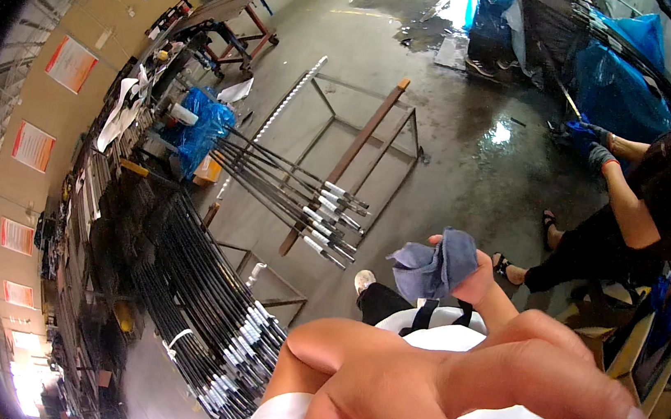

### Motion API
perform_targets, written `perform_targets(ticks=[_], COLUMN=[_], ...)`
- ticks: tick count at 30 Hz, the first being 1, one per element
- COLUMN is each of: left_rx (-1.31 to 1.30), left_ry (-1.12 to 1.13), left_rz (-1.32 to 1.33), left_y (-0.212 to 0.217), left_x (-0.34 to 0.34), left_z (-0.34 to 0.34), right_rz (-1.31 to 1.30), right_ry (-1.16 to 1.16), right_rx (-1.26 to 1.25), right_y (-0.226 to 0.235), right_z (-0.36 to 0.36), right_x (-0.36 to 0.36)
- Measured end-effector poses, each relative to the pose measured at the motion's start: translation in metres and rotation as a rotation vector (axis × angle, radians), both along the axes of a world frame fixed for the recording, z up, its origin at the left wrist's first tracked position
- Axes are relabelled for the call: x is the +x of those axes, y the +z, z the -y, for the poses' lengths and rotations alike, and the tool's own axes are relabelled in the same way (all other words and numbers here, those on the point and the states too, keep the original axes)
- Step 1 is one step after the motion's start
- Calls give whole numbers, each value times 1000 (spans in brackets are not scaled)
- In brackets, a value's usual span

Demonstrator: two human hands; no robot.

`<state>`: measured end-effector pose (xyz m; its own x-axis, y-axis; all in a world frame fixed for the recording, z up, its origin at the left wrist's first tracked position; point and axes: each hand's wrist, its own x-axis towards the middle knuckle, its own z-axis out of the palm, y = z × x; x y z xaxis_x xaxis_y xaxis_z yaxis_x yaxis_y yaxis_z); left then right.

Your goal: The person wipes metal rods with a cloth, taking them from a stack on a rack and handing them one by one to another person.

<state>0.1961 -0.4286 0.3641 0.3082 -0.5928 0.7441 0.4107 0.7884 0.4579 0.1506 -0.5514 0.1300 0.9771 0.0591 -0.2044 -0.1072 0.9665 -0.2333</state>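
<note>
My left hand (424, 377) is raised close to the camera and fills the lower middle of the view. Its fingers stretch to the right and stand apart, with nothing seen between them; the lower fingers run out of the picture. Beyond it, my right hand (472, 281) is closed on a crumpled grey-blue cloth (435, 262), held out in front of my white clothing (454, 332). A fingertip shows at the cloth's far left edge.
Thin black rods (273, 177) with white-wrapped ends lie across a metal frame (369, 135). A larger bundle of black rods (201, 302) is at left. At right, a gloved co-worker (642, 203) handles a long rod beside blue plastic sheeting (614, 84). Cardboard boxes (627, 334) stand nearby.
</note>
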Motion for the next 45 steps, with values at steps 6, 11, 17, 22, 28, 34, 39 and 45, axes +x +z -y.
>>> perform_targets(ticks=[6,11,17,22,28,34,39,45], left_rx=[6,91,56,52,172,211,123,720], left_ry=[-79,-55,-16,195,324,504,308,608], left_rz=[14,67,74,85,128,191,383,85], left_y=[-2,-17,-29,2,-1,12,-28,-75], left_x=[-6,-4,-9,-41,-44,-61,-24,37], left_z=[21,35,31,17,15,10,7,41], right_rz=[27,96,17,36,43,5,19,-19], right_ry=[-82,-79,-129,-109,-115,-102,-128,-176], right_rx=[45,-32,71,63,60,47,59,41], right_y=[-13,33,-24,-30,-38,-33,-42,-48], right_z=[19,19,32,28,31,23,21,32], right_x=[-30,-37,-37,-37,-40,-35,-35,-51])
